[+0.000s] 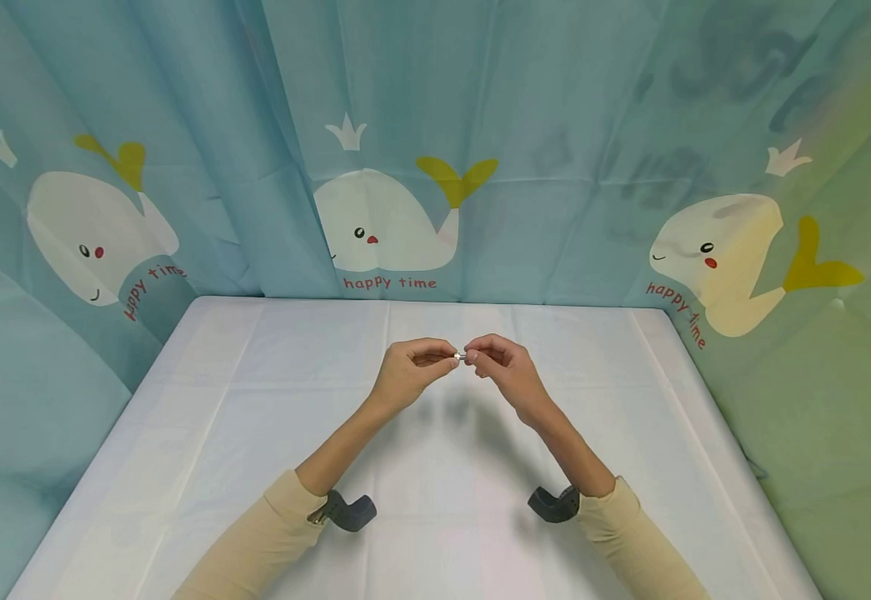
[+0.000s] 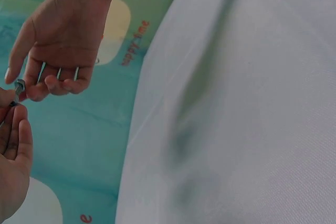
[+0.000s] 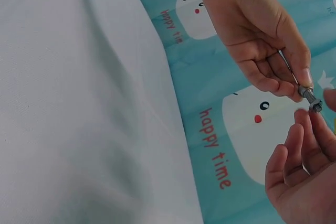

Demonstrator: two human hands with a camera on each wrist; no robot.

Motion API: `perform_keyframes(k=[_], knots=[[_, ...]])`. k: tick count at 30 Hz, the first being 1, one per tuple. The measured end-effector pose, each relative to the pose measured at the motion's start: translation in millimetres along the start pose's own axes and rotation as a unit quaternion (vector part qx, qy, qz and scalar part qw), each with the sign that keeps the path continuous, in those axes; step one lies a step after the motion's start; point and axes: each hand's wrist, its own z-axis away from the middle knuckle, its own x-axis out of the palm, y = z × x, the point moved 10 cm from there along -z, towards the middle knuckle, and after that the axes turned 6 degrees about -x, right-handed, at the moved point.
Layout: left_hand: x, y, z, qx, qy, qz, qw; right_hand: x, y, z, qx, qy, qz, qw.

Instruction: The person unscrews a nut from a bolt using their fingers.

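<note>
A small metal bolt (image 3: 310,97) with a threaded shank is held up between the two hands above the table. My left hand (image 1: 412,367) pinches one end of it between thumb and fingers. The wider hex-shaped far end points toward my right hand (image 1: 506,371). In the right wrist view, the right thumb stands a little off that end, while the fingertips (image 3: 302,114) lie just under it with fairly straight fingers. Seen from the left wrist, the right thumb and fingers likewise stand apart around the bolt end.
A white cloth covers the table (image 1: 435,467); blue-green curtains (image 1: 555,150) with printed whales rise behind and at both sides. Each forearm has a dark curved wrist mount (image 1: 352,511) near the cuff.
</note>
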Motion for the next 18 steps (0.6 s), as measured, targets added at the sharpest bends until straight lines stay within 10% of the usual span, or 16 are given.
perform_keyframes(k=[8,18], knots=[[0.3,32.9,11.2,0.008,-0.002,0.000,1.0000,-2.1,-0.6,0.5,-0.001,0.001,0.007,1.000],[0.7,30.2,11.3,-0.001,0.001,-0.003,1.0000,-1.1,-5.9,1.1,-0.026,-0.013,-0.013,0.999]])
